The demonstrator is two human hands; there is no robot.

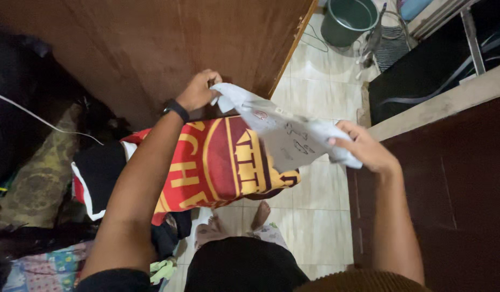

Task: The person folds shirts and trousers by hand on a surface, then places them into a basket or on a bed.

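A pale grey garment (285, 130) with small dark prints is stretched between both hands at chest height. My left hand (197, 90), with a black band on its wrist, pinches one corner near the wooden door. My right hand (364, 148) grips the opposite edge. Beneath the garment hangs a red cloth with large yellow letters (215, 165), draped over a pile of clothes.
A brown wooden door (169, 43) stands ahead. A heap of dark and patterned clothes (55, 178) fills the left. A green bucket (347, 20) sits on the tiled floor (320, 205) beyond. A dark wooden cabinet (455, 200) is on the right. My bare feet (261, 216) show below.
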